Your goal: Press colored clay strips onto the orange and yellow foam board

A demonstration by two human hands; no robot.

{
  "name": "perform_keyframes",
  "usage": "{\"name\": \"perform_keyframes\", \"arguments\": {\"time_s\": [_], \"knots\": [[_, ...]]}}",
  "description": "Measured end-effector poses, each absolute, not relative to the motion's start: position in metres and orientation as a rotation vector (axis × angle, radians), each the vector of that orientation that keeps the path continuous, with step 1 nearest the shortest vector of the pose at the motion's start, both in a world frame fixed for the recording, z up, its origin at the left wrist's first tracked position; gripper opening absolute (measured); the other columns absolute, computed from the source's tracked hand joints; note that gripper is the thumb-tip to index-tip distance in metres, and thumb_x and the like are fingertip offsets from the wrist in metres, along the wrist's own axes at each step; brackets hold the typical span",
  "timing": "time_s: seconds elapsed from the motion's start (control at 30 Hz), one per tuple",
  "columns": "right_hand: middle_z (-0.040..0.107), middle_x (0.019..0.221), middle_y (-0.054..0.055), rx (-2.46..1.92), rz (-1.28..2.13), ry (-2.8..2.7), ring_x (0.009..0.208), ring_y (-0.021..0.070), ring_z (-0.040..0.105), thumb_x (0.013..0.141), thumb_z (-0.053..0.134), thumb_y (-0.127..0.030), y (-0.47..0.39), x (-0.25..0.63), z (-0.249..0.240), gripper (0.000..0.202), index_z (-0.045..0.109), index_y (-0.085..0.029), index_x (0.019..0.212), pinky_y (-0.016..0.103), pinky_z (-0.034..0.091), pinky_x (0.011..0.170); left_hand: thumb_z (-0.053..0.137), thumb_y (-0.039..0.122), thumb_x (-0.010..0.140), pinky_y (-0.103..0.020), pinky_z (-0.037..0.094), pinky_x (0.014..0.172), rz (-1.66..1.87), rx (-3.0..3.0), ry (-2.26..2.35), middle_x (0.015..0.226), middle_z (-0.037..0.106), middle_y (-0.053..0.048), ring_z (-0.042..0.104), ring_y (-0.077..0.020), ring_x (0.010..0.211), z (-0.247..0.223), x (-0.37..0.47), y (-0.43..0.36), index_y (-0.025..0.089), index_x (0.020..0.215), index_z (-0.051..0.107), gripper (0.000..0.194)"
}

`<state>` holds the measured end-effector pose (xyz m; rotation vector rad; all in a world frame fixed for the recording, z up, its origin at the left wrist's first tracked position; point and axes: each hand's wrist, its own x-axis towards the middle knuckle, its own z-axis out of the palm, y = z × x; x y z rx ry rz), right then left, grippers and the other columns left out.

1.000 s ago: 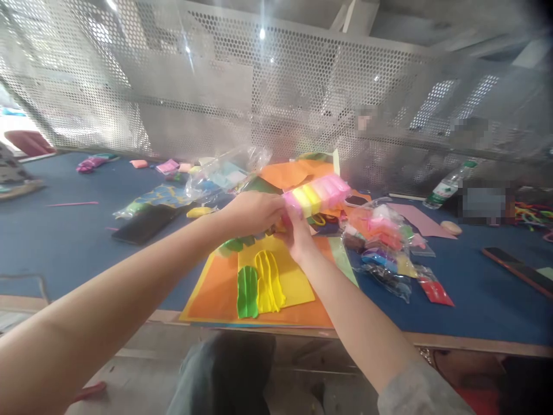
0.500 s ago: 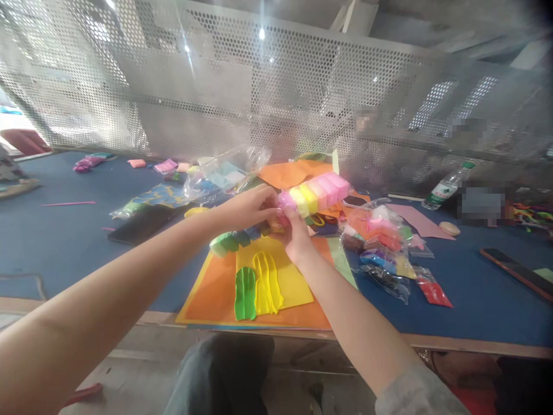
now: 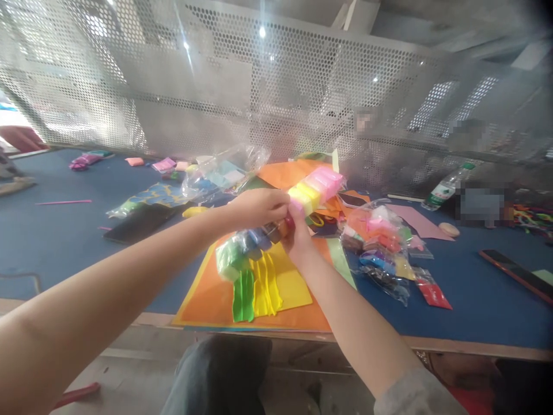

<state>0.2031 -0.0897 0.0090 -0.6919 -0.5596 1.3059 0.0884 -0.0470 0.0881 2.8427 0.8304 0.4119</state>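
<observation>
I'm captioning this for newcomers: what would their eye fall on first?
Probably the strip of colourful packets, held by the left hand and right hand over the table. Below it, a ridged green piece and a ridged yellow piece lie on bright sheets. Behind the table is a perforated panel.

Strip of clay packs [image 3: 313, 189], centre of frame: thin clear plastic wrap, glossy, bright highlights. Green clay [image 3: 243, 297] and yellow clay [image 3: 266, 285], lower centre: smooth, faint shine, ridged lengthwise. Orange paper [image 3: 205, 302] beneath: smooth, mostly matt. Tabletop [image 3: 432, 323], lower right: matt blue, even; edge [image 3: 453, 344] wood-like, dull. Screen [image 3: 294, 86], upper frame: perforated metal, grey sheen. Bag [image 3: 254, 158], above centre: crinkled clear plastic, shiny. Bottle [image 3: 447, 187], right: clear smooth plastic. Dark flat thing [image 3: 138, 223], left: smooth, perhaps plastic, too blurred to be sure.
</observation>
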Motion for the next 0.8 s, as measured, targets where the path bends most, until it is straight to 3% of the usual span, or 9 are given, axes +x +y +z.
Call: {"name": "perform_keyframes", "arguments": {"time_s": [0.17,0.43,0.53,0.67,0.8], "knots": [[0.069,0.074,-0.006,-0.671,1.281,-0.518,0.066,0.0107,0.064,0.066,0.069,-0.037,-0.090,0.204,0.012,0.028,0.063,-0.023,0.089,0.020,0.048,0.052,0.042,0.033,0.087,-0.023,0.039,0.059,0.547,2.459,0.752,0.072,0.055,0.000,0.051,-0.0108,0.067,0.081,0.091,-0.043,0.017,0.071,0.051,0.024],[0.068,0.071,-0.004,-0.662,1.262,-0.538,0.066,0.0122,0.063,0.063,0.069,-0.035,-0.090,0.204,0.012,0.023,0.063,-0.021,0.080,0.021,0.050,0.057,0.042,0.038,0.089,-0.026,0.046,0.069,0.623,2.205,0.702,0.081,0.062,-0.004,0.057,-0.0128,0.074,0.073,0.092,-0.044,0.016,0.082,0.057,0.027],[0.065,0.067,-0.004,-0.675,1.266,-0.568,0.065,0.0131,0.062,0.065,0.066,-0.037,-0.092,0.205,0.014,0.020,0.061,-0.021,0.076,0.022,0.048,0.054,0.043,0.037,0.089,-0.024,0.045,0.062,0.665,2.112,0.699,0.075,0.059,-0.002,0.055,-0.0106,0.066,0.071,0.092,-0.046,0.018,0.079,0.055,0.025],[0.066,0.066,-0.003,-0.670,1.293,-0.573,0.062,0.0128,0.061,0.066,0.062,-0.035,-0.094,0.206,0.017,0.018,0.063,-0.020,0.076,0.022,0.049,0.055,0.042,0.035,0.089,-0.023,0.033,0.046,0.691,1.988,0.765,0.061,0.049,0.001,0.042,-0.0073,0.049,0.067,0.091,-0.047,0.019,0.072,0.047,0.023],[0.068,0.071,-0.003,-0.679,1.265,-0.584,0.064,0.0121,0.062,0.064,0.065,-0.035,-0.091,0.207,0.015,0.022,0.064,-0.020,0.081,0.021,0.049,0.057,0.040,0.038,0.088,-0.024,0.034,0.047,0.601,2.131,0.834,0.062,0.052,0.000,0.046,-0.0091,0.051,0.075,0.089,-0.044,0.019,0.073,0.049,0.026]]}}
